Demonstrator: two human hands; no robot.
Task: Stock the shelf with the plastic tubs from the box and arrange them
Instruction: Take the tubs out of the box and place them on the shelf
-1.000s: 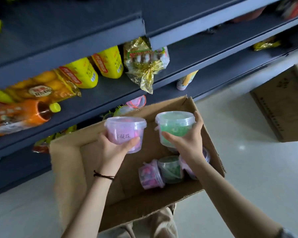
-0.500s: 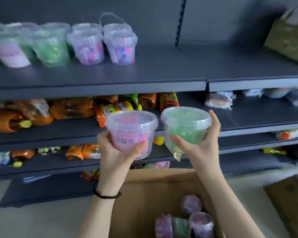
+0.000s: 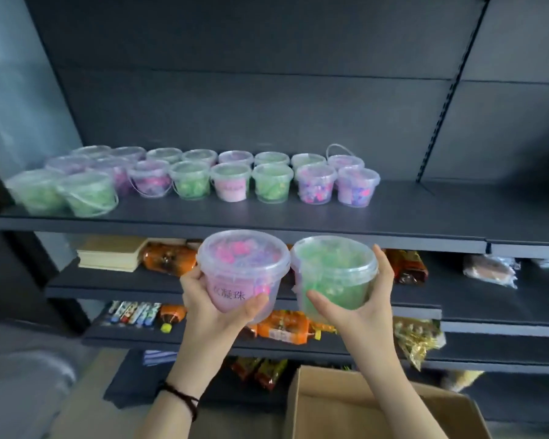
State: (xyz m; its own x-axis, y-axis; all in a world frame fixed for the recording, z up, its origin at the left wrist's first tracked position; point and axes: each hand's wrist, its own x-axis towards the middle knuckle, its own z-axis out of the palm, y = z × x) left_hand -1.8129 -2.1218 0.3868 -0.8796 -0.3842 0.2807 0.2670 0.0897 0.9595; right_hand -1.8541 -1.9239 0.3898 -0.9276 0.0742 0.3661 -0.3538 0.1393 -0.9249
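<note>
Left hand [image 3: 210, 307] has its fingers curled round the pink tub [image 3: 243, 274], right hand [image 3: 362, 305] round the green tub [image 3: 333, 274]. Both are upright, side by side, just below the top shelf [image 3: 298, 213] edge. Stocked tubs [image 3: 232, 182] stand in rows on that shelf. Cardboard box [image 3: 377, 407] sits well below it.

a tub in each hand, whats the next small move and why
Probably raise both and set them on the top shelf right of the rightmost tub. The left hand grips the pink tub and the right hand the green tub, neither yet on it, and the rows end there with bare shelf beyond.
</note>
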